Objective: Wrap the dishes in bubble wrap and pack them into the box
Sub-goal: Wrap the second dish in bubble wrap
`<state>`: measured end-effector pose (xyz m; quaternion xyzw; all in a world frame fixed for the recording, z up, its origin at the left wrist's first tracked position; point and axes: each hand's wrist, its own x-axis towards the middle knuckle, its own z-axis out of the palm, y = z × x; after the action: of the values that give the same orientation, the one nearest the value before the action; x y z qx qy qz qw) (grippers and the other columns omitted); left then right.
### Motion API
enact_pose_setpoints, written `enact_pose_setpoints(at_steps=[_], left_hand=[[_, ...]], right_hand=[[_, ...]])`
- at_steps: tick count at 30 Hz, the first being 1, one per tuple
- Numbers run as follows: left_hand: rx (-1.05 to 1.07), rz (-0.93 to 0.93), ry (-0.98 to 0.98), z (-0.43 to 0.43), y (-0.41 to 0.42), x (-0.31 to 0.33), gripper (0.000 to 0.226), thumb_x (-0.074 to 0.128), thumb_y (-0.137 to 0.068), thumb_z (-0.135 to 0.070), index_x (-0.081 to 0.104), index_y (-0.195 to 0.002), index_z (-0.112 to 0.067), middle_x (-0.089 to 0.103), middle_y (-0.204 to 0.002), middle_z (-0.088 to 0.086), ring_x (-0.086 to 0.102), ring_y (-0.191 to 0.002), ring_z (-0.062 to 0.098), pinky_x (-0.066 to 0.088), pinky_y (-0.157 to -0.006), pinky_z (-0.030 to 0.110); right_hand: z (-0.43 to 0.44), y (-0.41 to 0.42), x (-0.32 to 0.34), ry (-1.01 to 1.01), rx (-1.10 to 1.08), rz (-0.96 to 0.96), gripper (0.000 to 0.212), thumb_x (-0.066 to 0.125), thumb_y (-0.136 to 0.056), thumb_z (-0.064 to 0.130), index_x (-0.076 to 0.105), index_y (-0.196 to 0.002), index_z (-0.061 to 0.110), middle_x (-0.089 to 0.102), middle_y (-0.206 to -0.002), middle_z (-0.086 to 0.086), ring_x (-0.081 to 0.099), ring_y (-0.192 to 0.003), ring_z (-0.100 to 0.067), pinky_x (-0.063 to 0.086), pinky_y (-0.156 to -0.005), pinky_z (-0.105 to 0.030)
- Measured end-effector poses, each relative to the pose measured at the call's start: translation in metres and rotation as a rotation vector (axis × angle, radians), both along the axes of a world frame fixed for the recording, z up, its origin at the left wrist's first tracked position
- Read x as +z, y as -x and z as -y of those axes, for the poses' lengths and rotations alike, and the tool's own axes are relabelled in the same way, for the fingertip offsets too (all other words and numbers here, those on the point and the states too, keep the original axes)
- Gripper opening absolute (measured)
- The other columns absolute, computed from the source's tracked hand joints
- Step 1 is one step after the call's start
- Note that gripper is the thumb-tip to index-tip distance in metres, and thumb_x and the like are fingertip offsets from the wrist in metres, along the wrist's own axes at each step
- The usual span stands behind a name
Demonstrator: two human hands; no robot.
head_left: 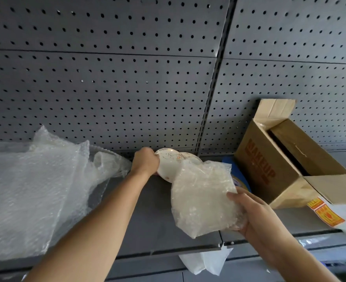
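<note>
Scrap of white plastic-looking stuff [206,261] hangs just under the front edge of the grey shelf [151,220], closest to the camera. Right above that, the right hand [255,216] has its fingers curled round the lower right corner of a bubble-wrapped bundle [202,200], holding it up off the shelf, tilted. Can't tell what's inside it, the wrap is too cloudy. Off to the left a big loose sheet of bubble wrap [31,190] is spread over the shelf, crumpled at its far end. Further back, the left hand [144,161] grips the rim of a white dish [168,161] with a small reddish pattern, tipped up on edge near the back of the shelf. A second dish [190,156] peeks out right behind it, partly hidden by the top of the bundle. To the right sits the open cardboard box [269,169] with MAKEUP printed on its side, flaps out, orange stickers [326,214] on the near flap. Something blue [237,171] sits between the box and the bundle. Grey pegboard [127,88] fills the whole background.
</note>
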<state>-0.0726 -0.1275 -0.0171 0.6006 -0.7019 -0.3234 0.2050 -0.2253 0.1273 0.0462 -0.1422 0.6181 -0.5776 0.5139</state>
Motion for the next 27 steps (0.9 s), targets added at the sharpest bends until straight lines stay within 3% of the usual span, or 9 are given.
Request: enact_pose_setpoints(at_steps=[5,9,13,16,20,24,27], left_hand=[[0.107,-0.073,-0.003,0.001,-0.042,0.021,0.029,0.054,-0.099,-0.019,0.056,-0.071,-0.010,0.066,-0.081,0.010,0.069,-0.077,0.033,0.063,-0.068,0.046],[0.143,-0.073,0.048,-0.024,-0.097,0.043,0.023,0.053,-0.101,-0.021,0.058,-0.079,-0.016,0.062,-0.082,0.006,0.062,-0.073,0.023,0.056,-0.056,0.035],[0.169,-0.067,0.131,-0.053,-0.155,0.074,0.019,0.057,-0.099,-0.023,0.065,-0.083,-0.017,0.069,-0.080,0.006,0.068,-0.076,0.029,0.061,-0.071,0.049],[0.189,-0.162,0.108,-0.068,-0.183,0.098,0.015,0.061,-0.099,-0.020,0.069,-0.087,-0.015,0.072,-0.084,0.010,0.070,-0.079,0.030,0.062,-0.071,0.044],[0.177,-0.279,0.017,-0.083,-0.200,0.109,0.013,0.064,-0.098,-0.017,0.072,-0.089,-0.012,0.073,-0.085,0.013,0.066,-0.073,0.024,0.059,-0.070,0.039],[0.170,-0.345,-0.035,-0.092,-0.202,0.103,0.016,0.065,-0.098,-0.018,0.074,-0.085,-0.016,0.072,-0.076,0.006,0.063,-0.065,0.015,0.054,-0.061,0.033],[0.140,-0.354,-0.063,-0.098,-0.197,0.096,0.015,0.064,-0.099,-0.020,0.073,-0.088,-0.016,0.072,-0.072,0.000,0.063,-0.062,0.011,0.052,-0.058,0.030]], right_hand=[[0.009,-0.005,0.005,0.026,0.010,0.009,0.021,0.055,-0.099,0.011,0.072,-0.109,0.012,0.077,-0.104,-0.012,0.074,-0.090,-0.029,0.063,-0.065,-0.041],[0.022,-0.008,0.005,0.049,0.010,-0.008,0.021,0.056,-0.099,0.014,0.069,-0.115,0.014,0.076,-0.109,-0.009,0.073,-0.098,-0.030,0.063,-0.069,-0.042],[0.050,-0.020,-0.006,0.005,0.034,0.006,0.020,0.059,-0.098,0.011,0.065,-0.117,0.011,0.072,-0.112,-0.012,0.070,-0.101,-0.033,0.062,-0.068,-0.046],[0.079,-0.037,-0.017,-0.027,0.110,0.050,0.024,0.060,-0.098,0.008,0.063,-0.121,0.009,0.070,-0.118,-0.015,0.069,-0.105,-0.035,0.062,-0.072,-0.051],[0.120,-0.067,-0.025,-0.032,0.203,-0.013,0.014,0.055,-0.101,0.009,0.063,-0.111,0.016,0.067,-0.115,-0.009,0.067,-0.100,-0.028,0.060,-0.082,-0.054],[0.155,-0.086,-0.037,-0.045,0.198,-0.083,0.021,0.049,-0.103,0.009,0.056,-0.123,0.011,0.065,-0.118,-0.013,0.067,-0.101,-0.030,0.064,-0.063,-0.041],[0.167,-0.090,-0.045,-0.083,0.200,-0.191,0.028,0.050,-0.102,0.011,0.047,-0.130,0.015,0.060,-0.120,-0.013,0.063,-0.107,-0.033,0.063,-0.056,-0.039]])
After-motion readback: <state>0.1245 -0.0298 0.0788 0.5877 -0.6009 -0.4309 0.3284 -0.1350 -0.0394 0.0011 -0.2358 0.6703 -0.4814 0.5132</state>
